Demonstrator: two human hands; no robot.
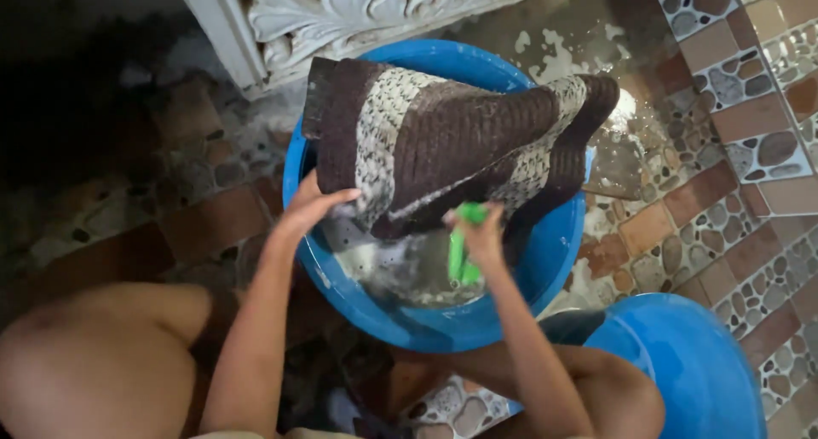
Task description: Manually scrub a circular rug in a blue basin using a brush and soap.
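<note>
I am scrubbing the thick brown-and-cream woven mat point(443, 136) draped over the round blue plastic basin point(545, 260) ahead, my left hand point(311, 202) gripping its near edge, my right hand point(477, 234) closed around a green plastic brush point(462, 256), and fresh strokes seemingly call for a firm hold.

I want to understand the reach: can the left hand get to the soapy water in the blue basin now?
Probably yes. The left hand rests on the brown mat's near edge, and the soapy water in the blue basin lies uncovered just beside it.
</note>
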